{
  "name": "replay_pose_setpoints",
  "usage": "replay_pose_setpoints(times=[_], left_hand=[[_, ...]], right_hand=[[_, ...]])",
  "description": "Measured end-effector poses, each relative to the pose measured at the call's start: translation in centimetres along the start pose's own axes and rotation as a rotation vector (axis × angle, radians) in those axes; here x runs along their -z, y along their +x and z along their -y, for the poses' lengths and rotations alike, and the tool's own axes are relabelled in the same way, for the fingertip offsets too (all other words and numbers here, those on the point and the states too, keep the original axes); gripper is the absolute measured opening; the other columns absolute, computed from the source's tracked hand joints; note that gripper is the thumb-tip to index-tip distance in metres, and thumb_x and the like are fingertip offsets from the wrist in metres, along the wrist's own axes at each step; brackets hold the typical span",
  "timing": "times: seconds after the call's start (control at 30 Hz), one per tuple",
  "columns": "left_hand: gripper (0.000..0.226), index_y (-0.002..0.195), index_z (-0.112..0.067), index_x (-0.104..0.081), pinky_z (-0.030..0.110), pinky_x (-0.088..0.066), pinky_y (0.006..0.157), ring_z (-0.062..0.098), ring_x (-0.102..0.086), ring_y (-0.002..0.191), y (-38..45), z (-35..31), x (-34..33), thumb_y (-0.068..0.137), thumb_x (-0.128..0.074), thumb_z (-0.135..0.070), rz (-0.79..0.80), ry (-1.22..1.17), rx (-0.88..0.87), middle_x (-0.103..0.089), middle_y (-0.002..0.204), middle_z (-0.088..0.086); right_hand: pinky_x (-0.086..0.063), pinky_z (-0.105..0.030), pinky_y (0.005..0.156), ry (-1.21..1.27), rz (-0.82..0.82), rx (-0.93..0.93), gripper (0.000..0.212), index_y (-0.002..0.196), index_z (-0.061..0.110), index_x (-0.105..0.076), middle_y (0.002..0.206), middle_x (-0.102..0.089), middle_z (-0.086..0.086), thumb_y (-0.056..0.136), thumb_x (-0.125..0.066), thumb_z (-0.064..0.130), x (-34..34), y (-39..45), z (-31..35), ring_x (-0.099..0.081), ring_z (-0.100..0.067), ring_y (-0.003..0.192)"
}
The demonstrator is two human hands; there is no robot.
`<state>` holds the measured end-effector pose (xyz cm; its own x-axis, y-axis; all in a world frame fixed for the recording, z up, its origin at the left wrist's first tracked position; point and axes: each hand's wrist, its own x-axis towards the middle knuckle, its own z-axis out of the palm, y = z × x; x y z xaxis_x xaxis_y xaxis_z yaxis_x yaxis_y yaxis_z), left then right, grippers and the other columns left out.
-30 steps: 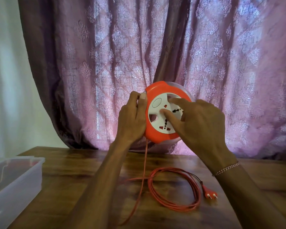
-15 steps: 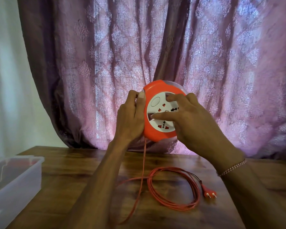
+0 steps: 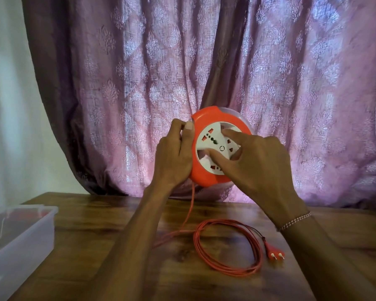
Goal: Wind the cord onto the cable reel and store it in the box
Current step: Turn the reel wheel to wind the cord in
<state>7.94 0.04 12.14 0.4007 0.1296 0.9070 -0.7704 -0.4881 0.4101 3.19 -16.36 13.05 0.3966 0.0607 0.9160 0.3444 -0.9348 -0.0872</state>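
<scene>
I hold an orange cable reel [image 3: 206, 118] with a white socket face [image 3: 212, 141] upright above the table. My left hand [image 3: 175, 155] grips its left rim, thumb along the edge. My right hand [image 3: 254, 161] has its fingers hooked into the openings of the white face. An orange cord [image 3: 227, 248] hangs from the reel's underside and lies in a loose coil on the table, ending in an orange two-pin plug [image 3: 274, 252]. A clear plastic box [image 3: 20, 237] stands at the left edge of the table.
The wooden table [image 3: 100, 216] runs under both arms. A purple patterned curtain [image 3: 182, 61] hangs close behind the reel. A pale wall shows at the left.
The white socket face has rotated under my right hand's fingers, which shifted on it. The reel sits slightly higher. The coil on the table looks nearly the same.
</scene>
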Motion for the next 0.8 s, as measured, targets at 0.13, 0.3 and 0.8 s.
replay_pose_setpoints(times=[0.13,0.3,0.8], left_hand=[[0.036,0.087,-0.019,-0.044,0.042,-0.045,0.054,0.008,-0.052,0.056,0.0,0.3,0.0,0.104,-0.032,-0.049,0.004,0.003,0.009,-0.055,0.062,-0.004],[0.030,0.083,-0.027,-0.041,0.030,-0.040,0.051,0.004,-0.053,0.054,0.0,0.4,0.0,0.106,-0.033,-0.046,0.011,-0.019,0.020,-0.059,0.063,-0.020],[0.029,0.080,-0.033,-0.040,0.031,-0.041,0.052,0.005,-0.052,0.054,0.1,0.4,-0.1,0.107,-0.034,-0.044,0.002,-0.027,-0.010,-0.059,0.065,-0.016]], right_hand=[[-0.055,-0.040,0.070,0.019,-0.024,0.084,0.060,0.122,0.032,-0.066,0.084,-0.075,0.004,0.079,-0.052,0.072,0.3,0.1,-0.2,-0.068,-0.026,0.085],[-0.053,-0.041,0.067,0.090,0.045,0.263,0.021,0.106,0.030,-0.068,0.115,-0.062,0.002,0.086,-0.066,0.026,0.9,0.4,-0.8,-0.050,-0.024,0.105],[-0.050,-0.037,0.073,-0.067,0.094,0.253,0.047,0.120,0.053,-0.063,0.110,-0.058,-0.003,0.077,-0.063,0.034,0.8,-0.1,-0.4,-0.057,-0.027,0.102]])
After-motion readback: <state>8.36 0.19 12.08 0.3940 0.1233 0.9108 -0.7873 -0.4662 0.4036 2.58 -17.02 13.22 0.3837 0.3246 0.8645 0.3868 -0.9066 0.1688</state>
